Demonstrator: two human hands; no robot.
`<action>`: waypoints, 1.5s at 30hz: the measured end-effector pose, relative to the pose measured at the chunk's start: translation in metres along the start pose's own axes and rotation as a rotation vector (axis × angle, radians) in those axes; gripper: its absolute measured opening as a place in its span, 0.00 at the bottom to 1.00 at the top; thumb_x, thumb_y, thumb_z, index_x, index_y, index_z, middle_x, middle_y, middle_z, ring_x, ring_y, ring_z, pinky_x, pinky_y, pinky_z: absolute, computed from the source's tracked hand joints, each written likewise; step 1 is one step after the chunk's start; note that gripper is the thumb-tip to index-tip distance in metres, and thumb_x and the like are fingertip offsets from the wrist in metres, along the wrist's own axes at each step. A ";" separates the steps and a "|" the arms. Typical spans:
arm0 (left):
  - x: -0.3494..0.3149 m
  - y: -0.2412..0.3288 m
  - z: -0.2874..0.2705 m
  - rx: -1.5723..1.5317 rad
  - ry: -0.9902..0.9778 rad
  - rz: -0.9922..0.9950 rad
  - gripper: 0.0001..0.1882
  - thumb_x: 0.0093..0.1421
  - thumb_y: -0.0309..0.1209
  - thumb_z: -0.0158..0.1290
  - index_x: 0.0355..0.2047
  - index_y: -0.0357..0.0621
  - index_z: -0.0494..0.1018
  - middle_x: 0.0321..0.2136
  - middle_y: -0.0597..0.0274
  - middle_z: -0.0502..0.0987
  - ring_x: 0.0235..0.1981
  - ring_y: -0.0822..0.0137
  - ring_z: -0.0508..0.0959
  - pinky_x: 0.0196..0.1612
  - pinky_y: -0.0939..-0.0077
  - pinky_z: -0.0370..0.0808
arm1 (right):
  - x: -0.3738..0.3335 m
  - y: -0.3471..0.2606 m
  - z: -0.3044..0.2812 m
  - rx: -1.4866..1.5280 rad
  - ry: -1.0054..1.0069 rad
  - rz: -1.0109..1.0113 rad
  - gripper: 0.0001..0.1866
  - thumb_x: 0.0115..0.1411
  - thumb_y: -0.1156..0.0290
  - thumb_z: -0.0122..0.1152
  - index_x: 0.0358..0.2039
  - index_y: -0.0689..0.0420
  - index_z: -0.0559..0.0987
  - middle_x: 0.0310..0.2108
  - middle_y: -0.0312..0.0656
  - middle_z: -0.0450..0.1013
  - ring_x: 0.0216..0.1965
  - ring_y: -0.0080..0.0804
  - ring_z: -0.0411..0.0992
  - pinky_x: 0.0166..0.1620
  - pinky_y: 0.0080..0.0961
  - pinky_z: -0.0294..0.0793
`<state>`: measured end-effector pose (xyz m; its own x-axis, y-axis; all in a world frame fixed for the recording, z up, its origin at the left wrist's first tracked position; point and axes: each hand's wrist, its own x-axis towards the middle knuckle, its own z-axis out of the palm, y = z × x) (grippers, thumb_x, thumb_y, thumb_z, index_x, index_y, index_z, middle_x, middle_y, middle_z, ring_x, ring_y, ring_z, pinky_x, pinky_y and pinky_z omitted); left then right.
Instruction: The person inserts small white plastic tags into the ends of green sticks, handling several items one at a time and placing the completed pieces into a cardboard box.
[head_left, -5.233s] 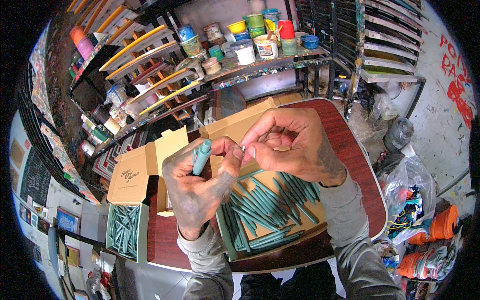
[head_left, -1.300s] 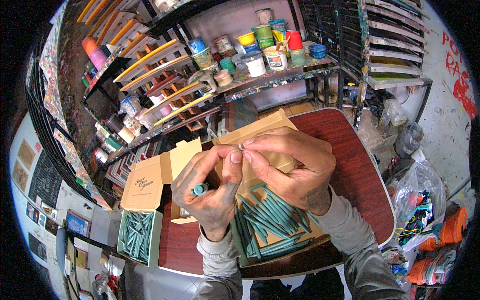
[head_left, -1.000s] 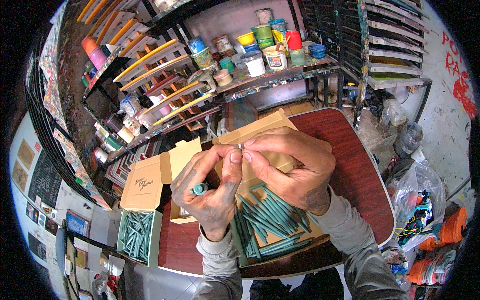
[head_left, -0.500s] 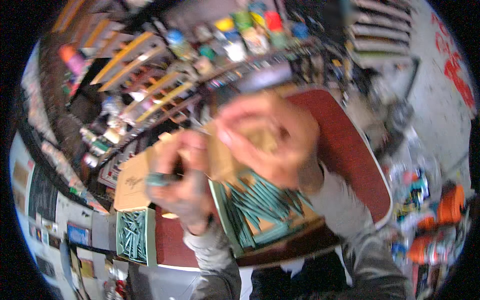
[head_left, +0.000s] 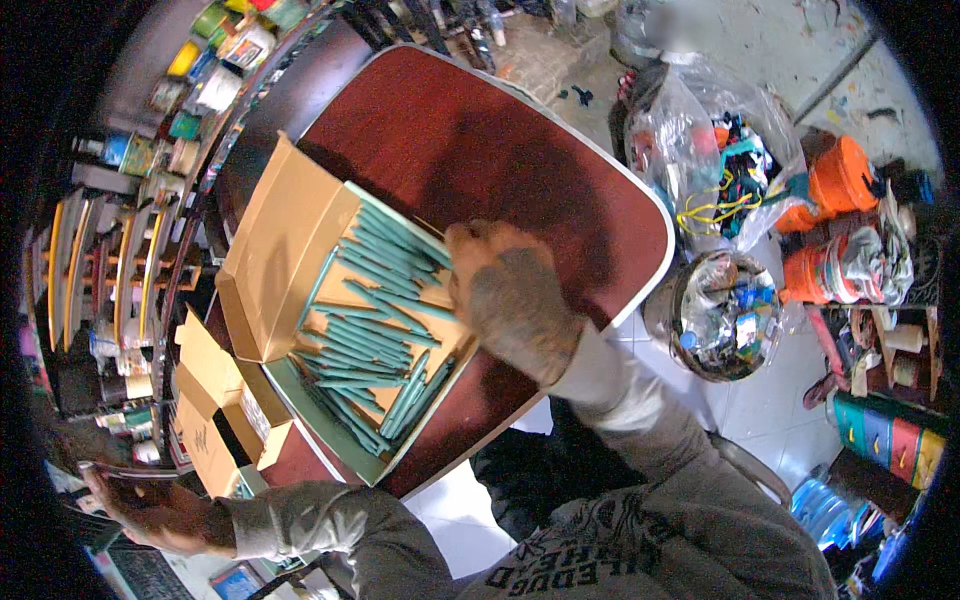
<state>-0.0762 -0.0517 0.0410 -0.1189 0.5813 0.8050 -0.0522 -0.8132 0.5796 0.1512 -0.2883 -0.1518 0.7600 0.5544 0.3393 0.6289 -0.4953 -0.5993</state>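
An open cardboard box (head_left: 290,240) stands on the dark red table, many slim teal pencil-like sticks (head_left: 365,345) lying in it in loose bundles. My right hand (head_left: 510,290) is closed at the box's right corner, over its rim. Its fingertips are turned away, so whatever they grip is hidden. Far out at the lower left, my left hand (head_left: 160,510) is held away from this box with fingers stretched and thumb apart. Beside it is a second, smaller open box (head_left: 215,440), a few teal sticks just showing at its lower edge.
The red table (head_left: 480,130) has a pale rounded edge. To the right stand a bin of rubbish (head_left: 725,315), a clear plastic bag (head_left: 680,130) of mixed scraps and orange buckets (head_left: 840,180). Shelves with paint tins (head_left: 215,85) and slatted frames line the left.
The view has swung to the right. My hands, raised together above the boxes before, are now far apart: the left out at lower left, the right down at the large box's corner.
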 end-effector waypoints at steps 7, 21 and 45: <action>-0.065 -0.022 -0.037 0.435 -0.408 -0.046 0.14 0.65 0.34 0.47 0.43 0.35 0.74 0.42 0.53 0.76 0.38 0.67 0.75 0.42 0.76 0.72 | -0.046 -0.045 0.010 0.227 0.155 -0.029 0.11 0.46 0.76 0.56 0.32 0.63 0.71 0.25 0.49 0.69 0.31 0.45 0.72 0.33 0.40 0.74; -0.070 0.019 0.016 -0.116 -0.294 -0.244 0.13 0.60 0.31 0.55 0.40 0.33 0.72 0.34 0.60 0.75 0.30 0.74 0.71 0.30 0.86 0.65 | 0.047 0.025 0.093 -0.219 0.106 -0.137 0.11 0.50 0.73 0.57 0.36 0.59 0.78 0.33 0.50 0.74 0.42 0.47 0.72 0.44 0.43 0.74; -0.034 0.023 0.059 -0.345 -0.328 -0.405 0.11 0.56 0.36 0.56 0.27 0.40 0.73 0.22 0.65 0.73 0.19 0.79 0.67 0.20 0.87 0.58 | 0.091 -0.199 -0.012 1.450 0.054 -0.634 0.08 0.56 0.85 0.59 0.37 0.64 0.77 0.33 0.44 0.73 0.36 0.28 0.76 0.41 0.22 0.76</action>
<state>-0.0151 -0.0889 0.0346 0.2849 0.7789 0.5587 -0.3528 -0.4567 0.8167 0.0969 -0.1475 0.0071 0.4701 0.3753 0.7988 0.1731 0.8483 -0.5004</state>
